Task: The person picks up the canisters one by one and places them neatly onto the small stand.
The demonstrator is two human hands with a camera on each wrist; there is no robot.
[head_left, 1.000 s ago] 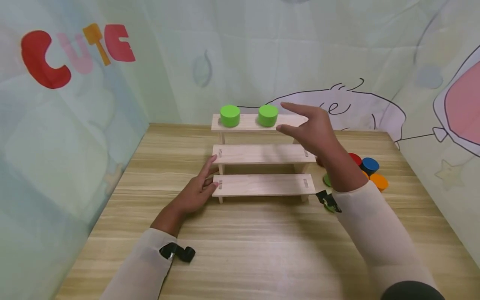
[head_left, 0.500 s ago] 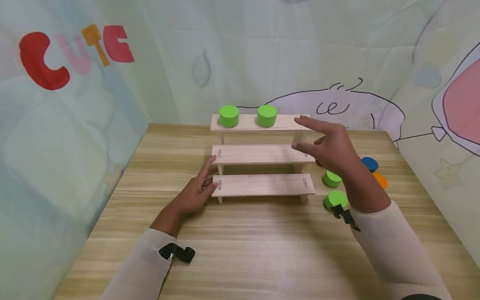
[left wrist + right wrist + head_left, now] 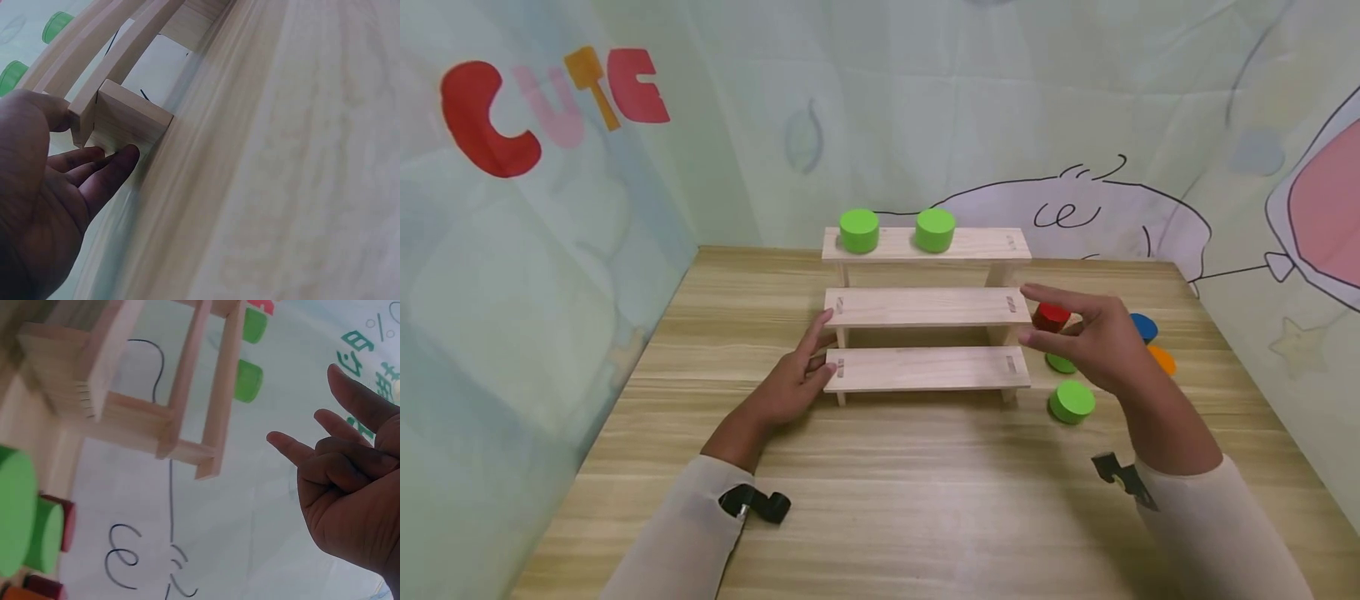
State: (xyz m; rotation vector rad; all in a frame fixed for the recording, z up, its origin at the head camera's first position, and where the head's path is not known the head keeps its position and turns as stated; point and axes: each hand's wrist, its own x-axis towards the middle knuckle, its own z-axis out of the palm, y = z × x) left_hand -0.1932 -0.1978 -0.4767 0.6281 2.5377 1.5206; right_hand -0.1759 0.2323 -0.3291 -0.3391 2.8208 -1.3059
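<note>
A three-step wooden rack (image 3: 928, 307) stands on the table. Two green round blocks sit on its top step, one at the left (image 3: 859, 232) and one in the middle (image 3: 935, 231). My left hand (image 3: 786, 387) rests against the rack's left end, thumb at the lowest step and fingers beside the rack in the left wrist view. In the air by the rack's right end is my right hand (image 3: 1093, 342), holding nothing, with a gap between thumb and forefinger. Below it on the table lie a green block (image 3: 1072, 402) and another green one (image 3: 1062, 362), partly covered.
Right of the rack lie a red block (image 3: 1051, 315), a blue block (image 3: 1143, 327) and an orange block (image 3: 1162, 361), near or partly behind the right hand. Printed cloth walls (image 3: 880, 125) enclose the table (image 3: 880, 500) at the back and sides.
My right hand has moved from beside the middle green block on the top step down and to the right. The left hand and the two green blocks on the rack stay put.
</note>
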